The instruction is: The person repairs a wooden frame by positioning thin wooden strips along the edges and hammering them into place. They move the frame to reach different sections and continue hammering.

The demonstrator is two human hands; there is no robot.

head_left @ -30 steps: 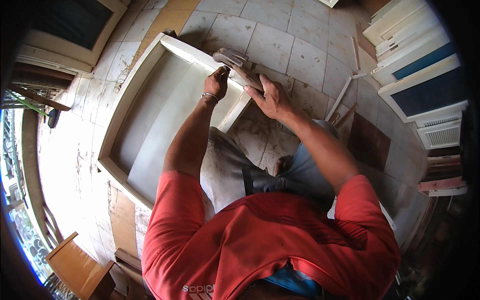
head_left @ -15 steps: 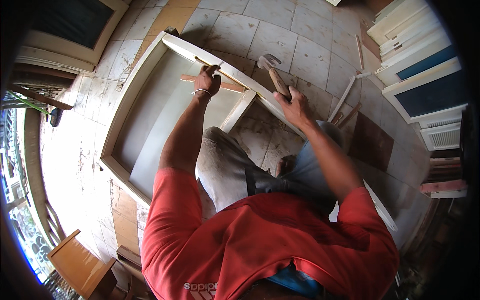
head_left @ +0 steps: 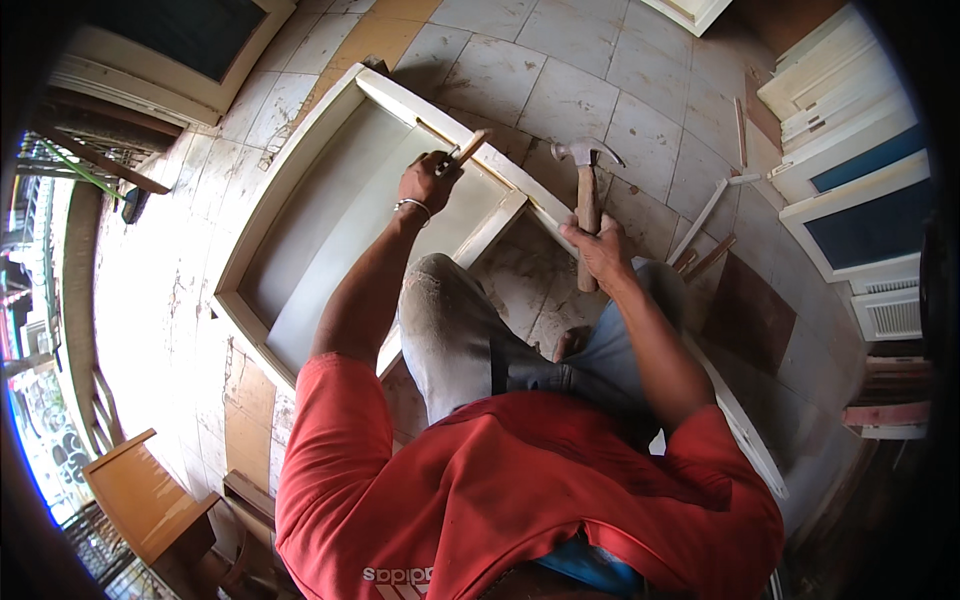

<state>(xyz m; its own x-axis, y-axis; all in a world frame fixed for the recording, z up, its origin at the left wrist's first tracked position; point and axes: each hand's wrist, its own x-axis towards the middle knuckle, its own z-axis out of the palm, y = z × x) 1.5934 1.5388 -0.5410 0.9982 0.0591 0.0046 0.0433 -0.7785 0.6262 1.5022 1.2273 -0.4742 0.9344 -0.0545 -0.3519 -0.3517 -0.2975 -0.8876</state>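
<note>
My left hand [head_left: 430, 184] is closed around a short brown wooden strip [head_left: 470, 148], its end sticking up over the frame's far rail. A small shiny bit shows by the fingers, too small to name. Beneath it lies a white wooden frame [head_left: 250, 200] with a grey panel [head_left: 325, 225] set in it, like a door. My right hand [head_left: 600, 245] grips a claw hammer [head_left: 587, 195] by its wooden handle. The hammer's steel head points away from me, above the tiles just beyond the frame's rail.
My bent knee [head_left: 435, 290] is close to the frame's crossbar [head_left: 490, 228]. White panelled doors [head_left: 850, 215] lean at the right. Thin wood strips [head_left: 700, 215] lie on the tiled floor [head_left: 490, 80]. A wooden cabinet piece [head_left: 150, 500] stands at lower left, and another white door [head_left: 180, 60] at upper left.
The wooden strip that lay across the panel is now raised in my left hand. My right hand has turned the hammer upright and shifted its grip up the handle.
</note>
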